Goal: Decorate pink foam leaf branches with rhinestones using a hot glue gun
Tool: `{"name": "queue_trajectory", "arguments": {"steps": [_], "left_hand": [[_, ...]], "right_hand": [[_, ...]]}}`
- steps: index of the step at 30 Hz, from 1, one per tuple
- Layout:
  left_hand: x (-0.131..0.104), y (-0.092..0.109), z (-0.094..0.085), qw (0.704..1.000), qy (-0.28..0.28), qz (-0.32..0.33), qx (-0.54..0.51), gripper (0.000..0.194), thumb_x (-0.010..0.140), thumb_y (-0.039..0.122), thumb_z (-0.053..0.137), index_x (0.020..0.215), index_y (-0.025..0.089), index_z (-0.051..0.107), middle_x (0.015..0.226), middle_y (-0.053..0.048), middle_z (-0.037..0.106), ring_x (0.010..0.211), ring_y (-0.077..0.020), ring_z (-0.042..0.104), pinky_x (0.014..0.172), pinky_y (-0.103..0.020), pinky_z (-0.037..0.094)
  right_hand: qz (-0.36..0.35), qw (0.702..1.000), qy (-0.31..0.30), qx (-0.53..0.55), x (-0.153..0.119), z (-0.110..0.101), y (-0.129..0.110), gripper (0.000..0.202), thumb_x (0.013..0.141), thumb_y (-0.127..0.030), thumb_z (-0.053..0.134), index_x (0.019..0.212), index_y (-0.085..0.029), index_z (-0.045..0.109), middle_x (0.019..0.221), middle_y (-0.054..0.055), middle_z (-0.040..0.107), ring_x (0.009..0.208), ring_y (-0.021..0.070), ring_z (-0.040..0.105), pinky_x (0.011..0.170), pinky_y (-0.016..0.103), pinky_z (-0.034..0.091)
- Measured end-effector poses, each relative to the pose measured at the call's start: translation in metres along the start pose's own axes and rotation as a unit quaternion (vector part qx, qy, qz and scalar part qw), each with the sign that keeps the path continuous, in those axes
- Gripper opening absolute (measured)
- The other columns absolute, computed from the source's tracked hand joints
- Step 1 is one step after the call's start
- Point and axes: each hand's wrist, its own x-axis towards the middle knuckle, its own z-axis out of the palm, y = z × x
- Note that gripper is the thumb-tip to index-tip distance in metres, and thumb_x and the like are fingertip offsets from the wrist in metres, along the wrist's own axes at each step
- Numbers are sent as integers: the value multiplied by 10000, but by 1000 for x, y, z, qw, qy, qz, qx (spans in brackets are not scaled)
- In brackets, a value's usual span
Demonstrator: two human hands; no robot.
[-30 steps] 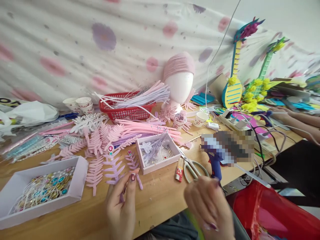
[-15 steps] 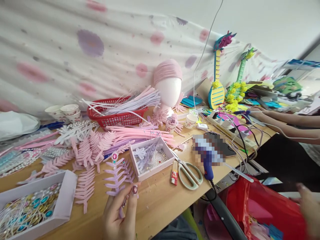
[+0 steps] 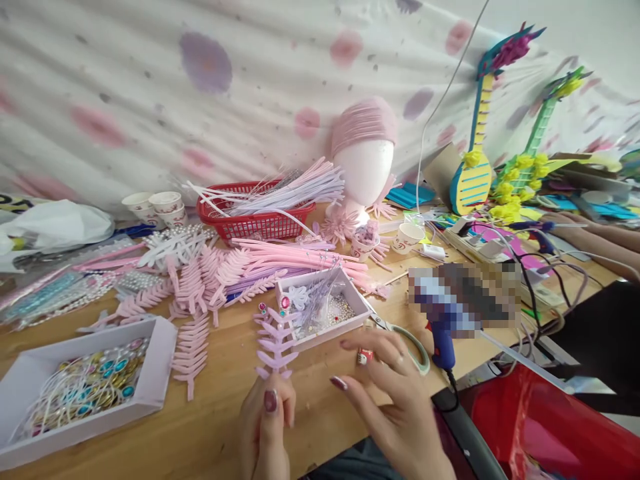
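My left hand [image 3: 269, 423] is closed around the stem end of a lilac pipe-cleaner leaf [image 3: 276, 343]. Red and teal gems sit at the leaf's top, and it points away from me above the table. To its right hovers my right hand [image 3: 395, 407], fingers spread and holding nothing. That hand partly covers a small red-and-white packet [image 3: 365, 357] and green-handled scissors [image 3: 415, 347]. Just beyond the leaf stands a white box [image 3: 327, 337] of beads and wired pieces. A blue glue gun [image 3: 443, 343], partly blurred out, lies to the right.
Another white box [image 3: 167, 363] of gems is at the left, near pink pipe-cleaner leaves [image 3: 191, 353]. Behind are a red basket [image 3: 260, 228] of pipe cleaners and a mannequin head [image 3: 364, 167]. A red bag [image 3: 560, 427] hangs below the right edge; another person's arms [image 3: 600, 240] rest far right.
My right hand has come in from the far right to beside the leaf. My left hand and the leaf still stay together. The view has turned left.
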Motion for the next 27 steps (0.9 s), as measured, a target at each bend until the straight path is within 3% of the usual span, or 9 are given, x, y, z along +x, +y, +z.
{"name": "queue_trajectory", "arguments": {"steps": [4,7,11,16,20,22,25,27], "left_hand": [[-5,13,4,998,-41,-38,21,661,917,737,385,480,244,345,498,30,367,518,-174,355,562,-307,311],[-5,17,3,995,-74,-45,52,652,947,713,332,494,244,336,513,25,359,523,-176,361,553,-307,314],[-5,16,2,991,-104,-35,72,624,981,649,327,513,240,378,526,21,367,520,-176,349,554,-297,345],[-1,10,-1,991,-128,-40,15,608,953,639,436,509,224,445,616,-13,530,577,-169,436,612,-272,426],[3,7,-3,987,-31,-143,-64,445,751,590,772,633,224,547,806,-29,705,586,-139,529,540,-227,458],[4,10,-2,976,-13,-202,-78,405,659,541,862,765,227,629,807,-34,742,563,-140,588,516,-222,488],[6,16,0,964,-46,-255,-65,424,649,522,869,874,191,727,708,-53,760,547,-169,656,591,-265,572],[7,19,2,957,-63,-278,-58,421,651,529,861,853,175,753,696,-68,777,578,-191,696,617,-272,593]], "right_hand": [[132,980,-26,149,7,33,5,137,961,-262,609,1028,-252,728,920,38,739,853,179,686,727,264,535],[192,944,-62,260,8,47,-1,203,963,-363,606,943,-239,766,826,39,695,754,160,647,634,239,503],[246,916,-60,311,12,55,-3,272,917,-412,665,765,-206,757,733,30,634,695,144,587,620,238,466],[254,897,-38,360,14,53,3,246,912,-387,679,747,-218,747,669,5,616,633,122,555,578,216,442],[243,909,-48,334,16,47,8,201,916,-350,682,781,-223,759,736,21,659,685,129,592,633,221,472],[235,913,-55,330,17,47,8,182,911,-333,688,784,-223,756,733,18,648,683,128,597,624,217,480],[209,924,-66,315,15,47,6,138,927,-283,661,849,-234,763,728,8,638,625,116,598,558,204,487],[171,951,-54,251,7,44,5,123,922,-218,653,959,-244,768,755,17,681,634,126,633,558,210,508]]}}
